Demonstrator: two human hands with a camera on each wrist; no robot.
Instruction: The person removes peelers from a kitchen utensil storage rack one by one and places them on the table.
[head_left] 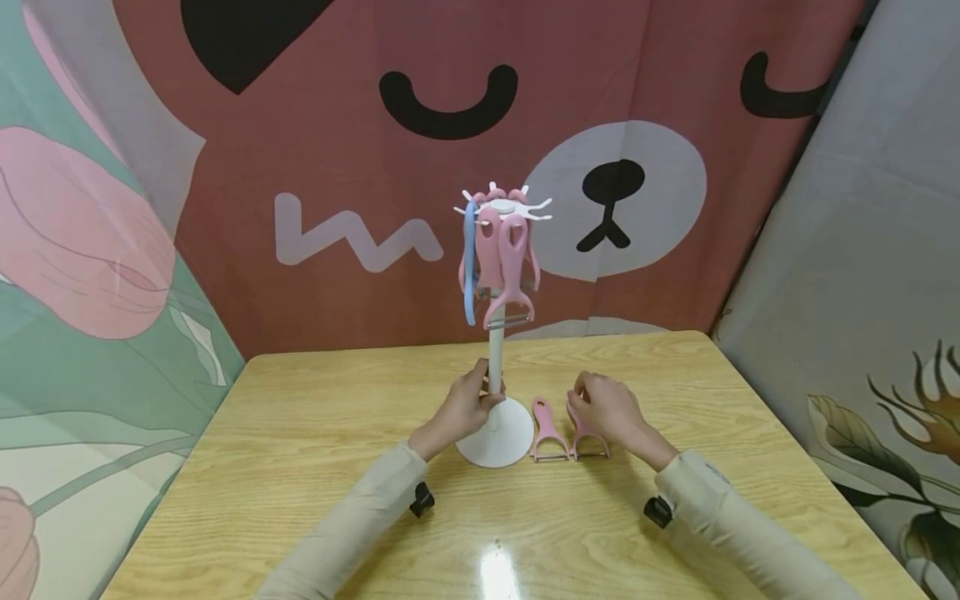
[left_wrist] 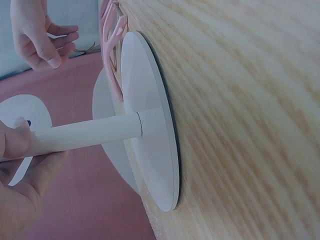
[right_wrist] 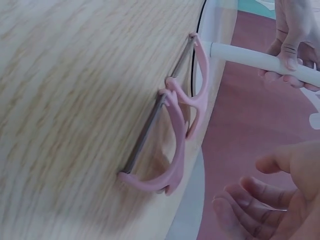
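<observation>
My left hand [head_left: 463, 406] grips the white pole [head_left: 497, 350] of a rack with a round base [left_wrist: 150, 145] that stands on the table. From the rack's hooks hang several pink peelers [head_left: 513, 258] and a blue one [head_left: 470, 265]. Two more pink Y-shaped peelers lie to the right of the base: a nearer peeler [right_wrist: 175, 145] and one closer to the base, the other peeler [right_wrist: 200, 102]. Above the outer one hovers my right hand [head_left: 607, 407], its fingers loosely bent and holding nothing in the right wrist view. Its handle is partly hidden by that hand in the head view.
The wooden table [head_left: 322, 433] reaches back to a curtain [head_left: 337, 308] with a printed bear face. A second printed cloth [head_left: 840, 275] hangs along the right side. The rack's hook top [head_left: 502, 207] rises well above both hands.
</observation>
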